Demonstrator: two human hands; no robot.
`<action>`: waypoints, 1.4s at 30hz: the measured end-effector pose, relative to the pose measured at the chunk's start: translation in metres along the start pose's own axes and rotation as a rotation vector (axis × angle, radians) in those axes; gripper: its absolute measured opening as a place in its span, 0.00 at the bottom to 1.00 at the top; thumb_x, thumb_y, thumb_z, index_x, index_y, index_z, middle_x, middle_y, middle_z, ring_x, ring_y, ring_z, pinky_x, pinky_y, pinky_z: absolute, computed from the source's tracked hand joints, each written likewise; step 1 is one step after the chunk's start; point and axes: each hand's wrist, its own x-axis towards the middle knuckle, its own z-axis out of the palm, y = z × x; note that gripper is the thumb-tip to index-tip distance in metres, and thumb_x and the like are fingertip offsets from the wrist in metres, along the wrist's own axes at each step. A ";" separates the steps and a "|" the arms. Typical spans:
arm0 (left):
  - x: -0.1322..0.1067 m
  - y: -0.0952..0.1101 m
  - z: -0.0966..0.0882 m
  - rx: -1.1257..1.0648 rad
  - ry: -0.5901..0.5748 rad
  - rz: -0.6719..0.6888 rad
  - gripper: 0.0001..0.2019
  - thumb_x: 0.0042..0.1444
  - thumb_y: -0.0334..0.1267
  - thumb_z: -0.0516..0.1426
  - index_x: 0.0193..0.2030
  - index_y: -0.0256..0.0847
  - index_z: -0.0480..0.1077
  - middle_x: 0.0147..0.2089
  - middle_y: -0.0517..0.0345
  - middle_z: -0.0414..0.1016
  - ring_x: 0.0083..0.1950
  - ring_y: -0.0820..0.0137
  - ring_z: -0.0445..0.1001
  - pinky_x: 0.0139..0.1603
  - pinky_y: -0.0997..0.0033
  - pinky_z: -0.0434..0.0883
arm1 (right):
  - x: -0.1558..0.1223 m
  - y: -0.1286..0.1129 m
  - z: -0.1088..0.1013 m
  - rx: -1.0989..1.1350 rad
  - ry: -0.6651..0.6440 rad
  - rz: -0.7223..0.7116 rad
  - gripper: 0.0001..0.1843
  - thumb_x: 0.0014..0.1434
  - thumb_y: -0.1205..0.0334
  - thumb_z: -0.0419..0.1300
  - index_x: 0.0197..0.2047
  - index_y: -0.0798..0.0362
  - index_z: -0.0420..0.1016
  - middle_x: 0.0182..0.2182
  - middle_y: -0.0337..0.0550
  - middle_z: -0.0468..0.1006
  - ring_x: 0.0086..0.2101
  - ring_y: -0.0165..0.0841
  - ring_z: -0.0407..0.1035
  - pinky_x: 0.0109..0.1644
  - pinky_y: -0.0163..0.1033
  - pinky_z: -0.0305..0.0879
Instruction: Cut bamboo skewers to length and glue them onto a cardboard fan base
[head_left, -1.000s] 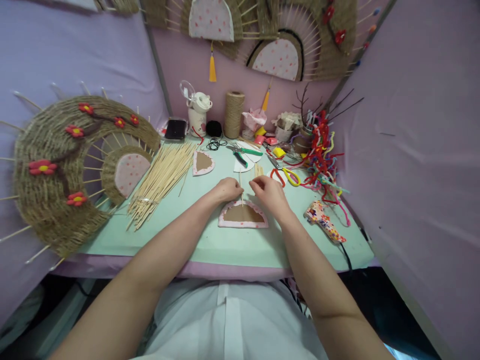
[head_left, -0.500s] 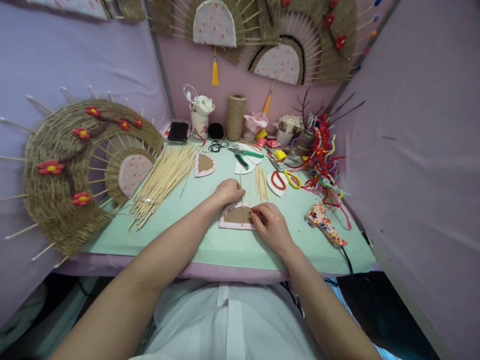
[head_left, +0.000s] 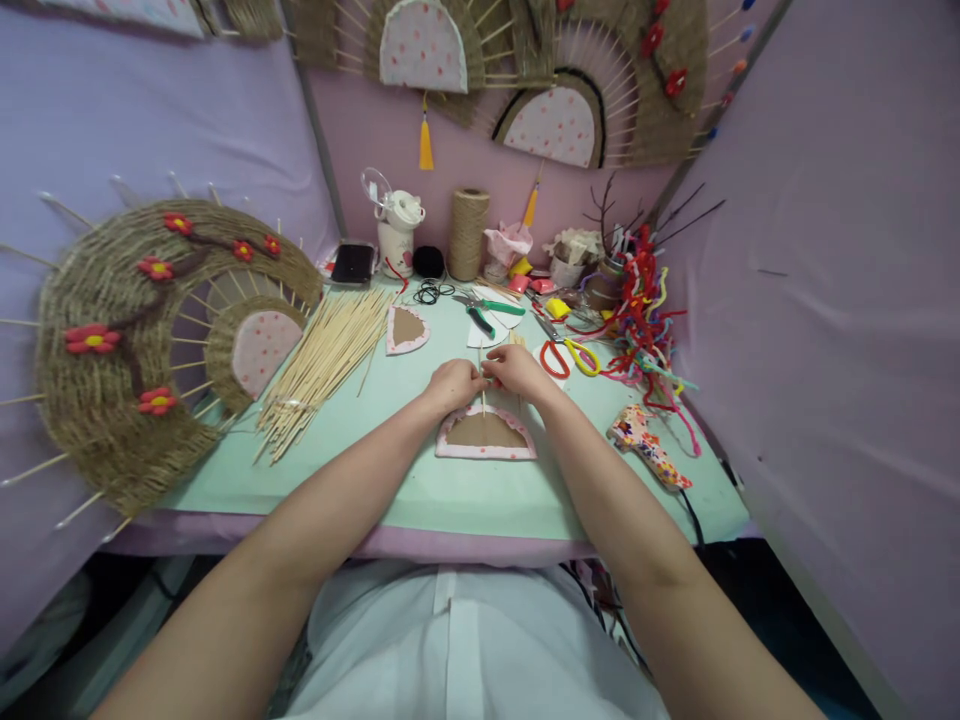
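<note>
A cardboard half-circle (head_left: 486, 432) with a pink-spotted fabric border lies flat on the table in front of me. One thin wooden stick (head_left: 484, 402) stands out from its middle, pointing away from me. My left hand (head_left: 454, 384) pinches that stick just beyond the curved edge. Close against it, my right hand (head_left: 517, 370) has its fingertips closed at the same stick. The right hand partly covers a small bundle of sticks (head_left: 517, 339) behind it.
A large pile of sticks (head_left: 330, 365) and a smaller fabric-edged piece (head_left: 407, 331) lie left. Green-handled pliers (head_left: 495, 307), scissors (head_left: 570, 357) and a flowered glue gun (head_left: 649, 447) lie right. A twine fan (head_left: 150, 340) leans at the left; a twine spool (head_left: 469, 235) stands behind.
My right hand has moved from the right part of the half-circle up and left to the stick beside my left hand. The left hand has stayed at the stick.
</note>
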 end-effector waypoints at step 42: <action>-0.005 0.004 0.001 0.147 -0.021 -0.010 0.13 0.57 0.43 0.55 0.34 0.38 0.78 0.32 0.49 0.79 0.38 0.63 0.76 0.36 0.71 0.64 | 0.027 0.013 0.017 -0.006 -0.062 -0.093 0.04 0.46 0.73 0.58 0.27 0.55 0.70 0.20 0.36 0.72 0.23 0.27 0.65 0.27 0.30 0.56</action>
